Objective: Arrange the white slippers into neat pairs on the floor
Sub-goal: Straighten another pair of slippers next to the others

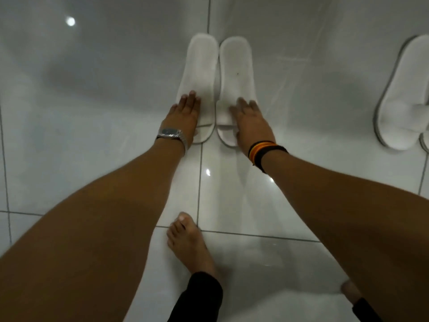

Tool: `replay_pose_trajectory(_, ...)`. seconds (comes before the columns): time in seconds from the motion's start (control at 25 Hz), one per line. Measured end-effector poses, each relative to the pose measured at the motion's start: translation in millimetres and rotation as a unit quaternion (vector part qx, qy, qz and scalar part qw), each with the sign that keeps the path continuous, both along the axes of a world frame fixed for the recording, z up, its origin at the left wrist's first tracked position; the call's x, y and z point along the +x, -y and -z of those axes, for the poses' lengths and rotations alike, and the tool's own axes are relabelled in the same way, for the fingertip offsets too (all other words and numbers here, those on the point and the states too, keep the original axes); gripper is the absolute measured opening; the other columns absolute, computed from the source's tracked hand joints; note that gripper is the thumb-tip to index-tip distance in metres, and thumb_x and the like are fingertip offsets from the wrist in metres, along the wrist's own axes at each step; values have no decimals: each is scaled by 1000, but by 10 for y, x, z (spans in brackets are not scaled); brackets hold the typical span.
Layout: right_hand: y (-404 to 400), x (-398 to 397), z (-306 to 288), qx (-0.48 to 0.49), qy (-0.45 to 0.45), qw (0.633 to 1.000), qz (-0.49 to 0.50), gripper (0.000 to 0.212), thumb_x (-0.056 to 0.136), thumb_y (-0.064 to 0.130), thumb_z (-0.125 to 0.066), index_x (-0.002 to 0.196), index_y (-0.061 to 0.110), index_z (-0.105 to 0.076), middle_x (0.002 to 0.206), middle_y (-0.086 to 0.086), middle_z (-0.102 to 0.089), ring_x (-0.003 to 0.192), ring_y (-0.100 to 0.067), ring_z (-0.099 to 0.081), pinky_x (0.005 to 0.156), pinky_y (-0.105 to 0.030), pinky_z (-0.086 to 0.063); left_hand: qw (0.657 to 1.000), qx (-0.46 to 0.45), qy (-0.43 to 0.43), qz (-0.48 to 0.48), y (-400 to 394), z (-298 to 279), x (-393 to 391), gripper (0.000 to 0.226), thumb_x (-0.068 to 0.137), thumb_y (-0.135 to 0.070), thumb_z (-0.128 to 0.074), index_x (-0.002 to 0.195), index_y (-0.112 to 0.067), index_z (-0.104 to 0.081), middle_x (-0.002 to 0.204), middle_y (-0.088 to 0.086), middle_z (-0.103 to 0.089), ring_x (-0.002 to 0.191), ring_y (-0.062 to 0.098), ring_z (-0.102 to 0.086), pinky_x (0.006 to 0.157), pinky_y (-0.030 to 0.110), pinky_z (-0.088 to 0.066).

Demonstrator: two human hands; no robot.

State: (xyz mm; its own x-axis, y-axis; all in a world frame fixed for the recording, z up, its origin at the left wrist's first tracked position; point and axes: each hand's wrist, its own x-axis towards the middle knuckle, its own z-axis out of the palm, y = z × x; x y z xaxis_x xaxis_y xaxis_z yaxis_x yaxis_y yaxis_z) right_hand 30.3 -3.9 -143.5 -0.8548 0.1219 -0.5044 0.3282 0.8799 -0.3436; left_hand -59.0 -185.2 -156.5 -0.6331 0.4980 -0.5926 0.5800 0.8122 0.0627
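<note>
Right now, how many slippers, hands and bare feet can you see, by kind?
White slippers: 4, two side by side under the hands, one at the right, a sliver of another at the right edge
Hands: 2, left hand, right hand
Bare feet: 2
Total: 8

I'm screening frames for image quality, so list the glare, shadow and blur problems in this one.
Head view: bright glare spots on the glossy floor tiles, soft arm shadows across the tiles either side of the paired slippers, overall softness with mild motion blur on the right hand, left hand slightly sharper, wide-angle bending of the grout lines toward the edges.
</note>
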Motion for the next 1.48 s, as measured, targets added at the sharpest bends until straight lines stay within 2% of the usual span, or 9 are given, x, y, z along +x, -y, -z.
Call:
replay_pose_trajectory(0.16, 695, -439, -10, -47, 11, 999, -18, 72, 91, -6, -54, 155, 17, -29, 167, -8, -13, 154, -33, -8, 121, -39, -31, 999, -33, 11, -32, 818, -76, -389, 90, 96, -16, -62, 160, -12, 2, 168, 8, 8, 156, 28, -1, 125, 44, -17)
replay_pose_trajectory(0.28, 981, -688, 36, -49, 15, 999, -14, 69, 92, -3, -58, 153, 14, -30, 167, -11, -11, 154, -34, -5, 122, -38, -30, 999, -36, 16, -37, 1055, -67, -591, 93, 95, -12, -62, 160, -14, 4, 168, 6, 11, 156, 27, 1, 125, 45, -17)
replay_pose_trajectory(0.44, 1071, -808, 56, -38, 19, 999, -21, 69, 93, -2, -57, 154, 14, -29, 167, -12, -9, 155, -35, -3, 123, -37, -26, 999, -38, 10, -32, 1074, -84, -765, 93, 95, -10, -62, 160, -14, 3, 168, 5, 10, 156, 27, -1, 124, 45, -20)
replay_pose_trajectory(0.56, 1074, -805, -12, -75, 18, 997, -8, 68, 93, -1, -57, 154, 12, -29, 167, -12, -10, 155, -33, -3, 124, -36, -21, 998, -49, 6, -33, 1042, -151, -779, 91, 95, -10, -60, 160, -15, 4, 168, 5, 10, 156, 27, -1, 125, 45, -18)
replay_pose_trajectory(0.84, 580, -255, -335, -121, -19, 992, 32, 65, 95, -1, -51, 155, 10, -28, 167, -9, -11, 156, -25, -4, 125, -32, -17, 995, -27, -63, -72, 717, -474, -263, 92, 92, 4, -56, 159, -8, 7, 167, 14, 4, 155, 32, -3, 125, 47, -16)
replay_pose_trajectory(0.92, 124, 65, -430, -95, -16, 994, 46, 62, 96, 1, -50, 154, 10, -30, 167, -8, -11, 156, -23, -5, 126, -34, -18, 997, -20, -53, -57, 365, -549, 47, 92, 92, 4, -56, 159, -7, 6, 167, 14, 6, 155, 31, -2, 126, 46, -14)
replay_pose_trajectory(1.16, -1705, 948, -632, 45, -30, 994, 100, 68, 93, 10, -55, 155, 9, -27, 166, -11, -15, 154, -30, -12, 125, -41, -23, 999, 17, -26, -9, -1207, -545, 995, 86, 100, -20, -53, 158, -7, 10, 167, 13, 10, 156, 29, 2, 127, 43, -11)
replay_pose_trajectory(1.32, -3161, 1767, -561, 115, -2, 978, 176, 67, 94, 11, -51, 156, 9, -25, 166, -12, -14, 154, -31, -12, 125, -42, -23, 994, 108, 2, 33, -2839, -371, 1490, 89, 98, -15, -58, 158, -7, 6, 167, 13, 9, 155, 29, 2, 126, 41, -9)
replay_pose_trajectory(1.48, -4002, 2310, -341, 90, 78, 977, 176, 68, 98, 17, -48, 158, 10, -16, 167, -13, -9, 154, -31, -9, 124, -45, -23, 989, 130, 5, 74, -4192, -147, 1888, 90, 95, -8, -58, 158, -5, 5, 167, 14, 9, 155, 30, 4, 126, 40, -7)
